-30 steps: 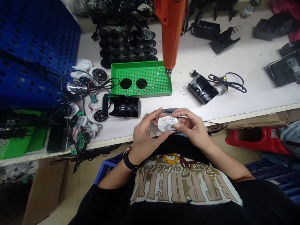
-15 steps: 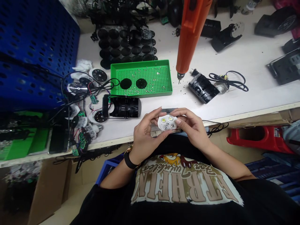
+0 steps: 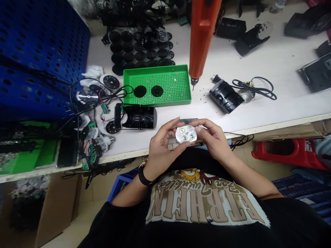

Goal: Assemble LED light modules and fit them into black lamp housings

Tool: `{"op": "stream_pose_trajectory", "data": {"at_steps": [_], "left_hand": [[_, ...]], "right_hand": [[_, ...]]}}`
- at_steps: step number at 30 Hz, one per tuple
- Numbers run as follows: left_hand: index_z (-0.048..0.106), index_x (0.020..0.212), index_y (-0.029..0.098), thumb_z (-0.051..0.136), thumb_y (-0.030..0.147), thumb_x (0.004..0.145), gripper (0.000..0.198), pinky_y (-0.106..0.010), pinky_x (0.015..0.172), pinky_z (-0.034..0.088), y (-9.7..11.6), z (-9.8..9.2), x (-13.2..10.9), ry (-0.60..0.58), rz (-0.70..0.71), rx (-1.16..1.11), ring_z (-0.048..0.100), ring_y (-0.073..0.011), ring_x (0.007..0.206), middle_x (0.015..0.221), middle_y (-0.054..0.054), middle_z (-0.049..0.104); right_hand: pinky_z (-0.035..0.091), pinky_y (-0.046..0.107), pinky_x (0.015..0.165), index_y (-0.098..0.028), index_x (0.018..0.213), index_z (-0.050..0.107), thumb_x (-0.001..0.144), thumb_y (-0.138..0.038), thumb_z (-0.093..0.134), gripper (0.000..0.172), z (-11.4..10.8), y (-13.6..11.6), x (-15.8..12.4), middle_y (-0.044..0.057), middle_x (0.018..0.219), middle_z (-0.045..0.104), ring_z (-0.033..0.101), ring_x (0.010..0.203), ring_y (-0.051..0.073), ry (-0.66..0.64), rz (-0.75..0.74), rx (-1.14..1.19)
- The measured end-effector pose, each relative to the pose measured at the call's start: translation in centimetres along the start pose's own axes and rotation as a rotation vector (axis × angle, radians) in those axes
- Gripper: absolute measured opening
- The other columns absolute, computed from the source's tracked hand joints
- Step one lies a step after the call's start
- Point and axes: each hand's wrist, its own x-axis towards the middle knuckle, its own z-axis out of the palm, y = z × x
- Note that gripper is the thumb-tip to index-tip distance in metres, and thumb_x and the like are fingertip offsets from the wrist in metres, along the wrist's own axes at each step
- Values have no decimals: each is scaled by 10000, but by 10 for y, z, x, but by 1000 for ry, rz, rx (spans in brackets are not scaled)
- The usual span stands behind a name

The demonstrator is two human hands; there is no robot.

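A pale lens plate with several round clear lenses (image 3: 186, 133) is held between both hands at the bench's front edge. My left hand (image 3: 165, 143) grips its left and lower side, thumb along the bottom. My right hand (image 3: 213, 137) pinches its upper right side with thumb and fingers. A dark flat part (image 3: 188, 121) shows just behind the plate, partly hidden by the fingers. An orange electric screwdriver (image 3: 201, 44) hangs above the bench, tip down, beyond the hands.
A green tray (image 3: 188, 82) holds small screws and two black discs. Left of the hands lies a black housing (image 3: 139, 117); another black housing (image 3: 226, 96) with a cable lies right. Wired parts and a blue perforated crate (image 3: 51, 51) stand left. A red stool (image 3: 297, 153) stands below.
The lens plate has turned slightly and shifted a little right between my fingers. The orange screwdriver has swung left in view. The rest of the scene has shifted slightly.
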Motion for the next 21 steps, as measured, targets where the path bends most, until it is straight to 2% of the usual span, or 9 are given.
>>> {"op": "stream_pose_trajectory", "data": {"at_steps": [9, 15, 21], "left_hand": [[640, 1399, 265, 926, 232, 759, 702, -297, 921, 606, -1, 0, 1, -6, 1, -12, 735, -178, 1070, 1258, -76, 761], [652, 1382, 263, 937, 231, 746, 698, -282, 904, 610, -2, 0, 3, -9, 3, -42, 740, -171, 1063, 1240, -75, 769], [649, 1387, 278, 951, 202, 722, 734, -288, 916, 603, 0, 2, 2, -20, 18, -49, 735, -175, 1072, 1250, -68, 769]], "right_hand": [[614, 310, 631, -240, 1018, 717, 911, -401, 720, 194, -1, 3, 1, -20, 812, 741, 648, 632, 121, 2, 8, 33], [597, 304, 660, -245, 1044, 713, 912, -416, 732, 217, -3, 5, 0, -13, 845, 743, 669, 682, 130, -13, 23, 64], [521, 256, 603, -251, 1016, 639, 769, -338, 871, 349, 4, -1, -2, -16, 863, 694, 633, 695, 119, -18, 4, 10]]}}
